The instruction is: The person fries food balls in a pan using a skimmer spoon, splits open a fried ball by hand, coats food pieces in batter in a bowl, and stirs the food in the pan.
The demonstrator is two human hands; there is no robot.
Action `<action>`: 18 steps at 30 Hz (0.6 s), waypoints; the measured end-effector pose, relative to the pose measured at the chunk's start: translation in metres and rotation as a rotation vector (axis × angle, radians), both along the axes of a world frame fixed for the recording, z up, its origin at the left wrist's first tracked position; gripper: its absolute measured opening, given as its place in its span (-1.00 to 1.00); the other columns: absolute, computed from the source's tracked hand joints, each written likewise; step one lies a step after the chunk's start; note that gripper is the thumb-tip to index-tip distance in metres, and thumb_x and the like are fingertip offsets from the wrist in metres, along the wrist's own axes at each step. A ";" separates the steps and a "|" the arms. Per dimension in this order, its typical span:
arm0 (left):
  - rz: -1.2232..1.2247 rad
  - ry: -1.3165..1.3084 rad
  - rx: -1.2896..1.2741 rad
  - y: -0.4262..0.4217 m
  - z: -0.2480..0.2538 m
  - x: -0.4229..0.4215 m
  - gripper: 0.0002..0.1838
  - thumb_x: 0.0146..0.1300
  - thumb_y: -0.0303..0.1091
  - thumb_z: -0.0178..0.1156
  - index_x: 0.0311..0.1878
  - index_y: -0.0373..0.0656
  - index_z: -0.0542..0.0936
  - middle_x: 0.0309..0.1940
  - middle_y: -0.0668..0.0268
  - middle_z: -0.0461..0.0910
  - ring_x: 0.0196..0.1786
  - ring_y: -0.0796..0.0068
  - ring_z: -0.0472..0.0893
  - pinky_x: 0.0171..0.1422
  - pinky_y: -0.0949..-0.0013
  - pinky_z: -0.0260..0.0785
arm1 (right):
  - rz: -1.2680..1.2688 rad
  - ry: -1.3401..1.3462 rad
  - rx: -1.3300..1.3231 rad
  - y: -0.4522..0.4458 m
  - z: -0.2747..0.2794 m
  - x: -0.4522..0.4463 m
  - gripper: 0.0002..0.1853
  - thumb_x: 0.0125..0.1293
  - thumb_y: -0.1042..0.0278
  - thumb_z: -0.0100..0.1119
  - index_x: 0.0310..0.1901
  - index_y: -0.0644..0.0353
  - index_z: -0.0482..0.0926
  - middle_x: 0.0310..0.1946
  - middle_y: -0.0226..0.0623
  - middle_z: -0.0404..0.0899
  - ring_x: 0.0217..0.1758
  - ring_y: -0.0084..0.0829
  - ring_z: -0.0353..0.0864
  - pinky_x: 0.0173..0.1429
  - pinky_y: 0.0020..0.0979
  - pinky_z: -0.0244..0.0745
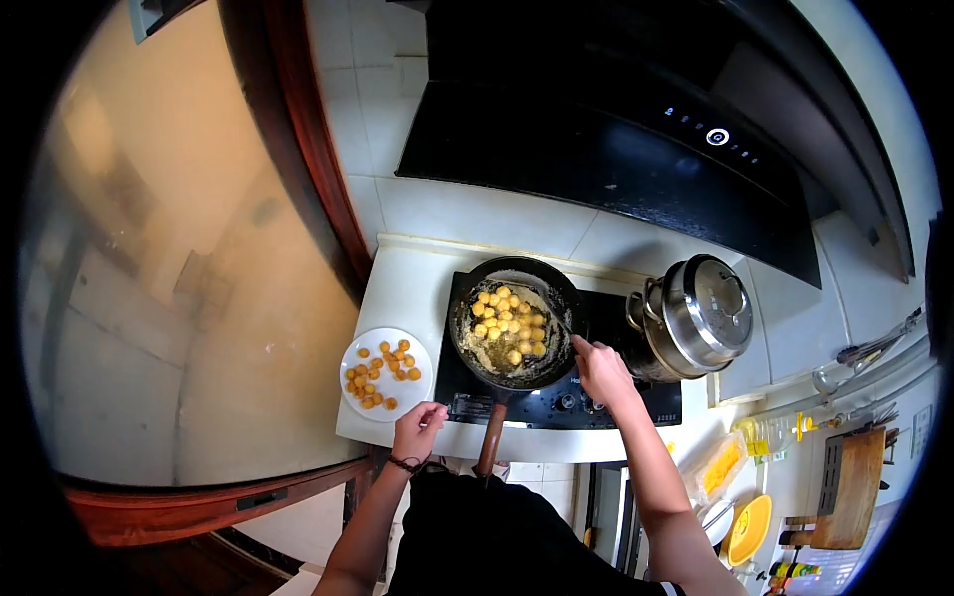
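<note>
A black frying pan [571, 298] sits on the black stove [596, 392], its brown handle [491, 437] pointing toward my body. Several golden balls [505, 316] lie in bubbling oil inside it. My right hand [599, 370] is closed around the end of a utensil at the pan's right side; the utensil's other end reaches into the pan and is hard to make out. Near the counter's front edge, my left hand [421, 421] has its fingers curled together, with nothing visible in them. Beside it, a white plate [387, 407] holds several browned balls [372, 374].
A steel pot with a lid [711, 308] stands right of the pan. The range hood [596, 139] hangs above. To the right are an oil bottle [770, 435], a yellow basin [749, 529], a bag with orange contents [719, 469] and wooden boards [850, 487].
</note>
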State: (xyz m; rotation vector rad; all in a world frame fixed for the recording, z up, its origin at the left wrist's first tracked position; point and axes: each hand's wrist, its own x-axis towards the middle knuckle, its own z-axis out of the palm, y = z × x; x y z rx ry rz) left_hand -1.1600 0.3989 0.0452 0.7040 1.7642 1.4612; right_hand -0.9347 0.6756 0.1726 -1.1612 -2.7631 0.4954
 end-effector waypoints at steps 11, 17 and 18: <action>0.043 0.029 -0.020 -0.003 -0.005 -0.002 -0.78 0.45 -0.31 0.25 -0.07 -0.31 0.66 -0.34 0.30 0.74 -0.33 0.64 0.68 -0.16 0.52 0.54 | 0.103 -0.231 -0.013 0.001 0.009 0.027 -0.50 0.33 0.41 0.13 0.32 -0.01 0.50 -0.12 0.04 0.66 -0.11 0.10 0.69 0.00 -0.01 0.62; 0.043 0.022 -0.012 -0.004 -0.005 -0.002 -0.78 0.45 -0.30 0.25 -0.08 -0.31 0.66 -0.35 0.31 0.74 -0.32 0.63 0.68 -0.16 0.52 0.54 | 0.117 -0.230 -0.027 -0.008 0.042 0.060 -0.52 0.32 0.42 0.14 0.29 -0.01 0.54 -0.19 0.01 0.65 -0.12 0.08 0.67 0.02 0.00 0.60; 0.045 0.015 -0.007 -0.003 -0.005 -0.001 -0.78 0.45 -0.30 0.25 -0.08 -0.31 0.66 -0.35 0.31 0.73 -0.32 0.63 0.68 -0.16 0.52 0.54 | 0.114 -0.242 -0.030 -0.011 0.050 0.063 -0.53 0.32 0.42 0.14 0.28 0.00 0.55 -0.20 0.01 0.65 -0.12 0.07 0.67 0.02 0.00 0.60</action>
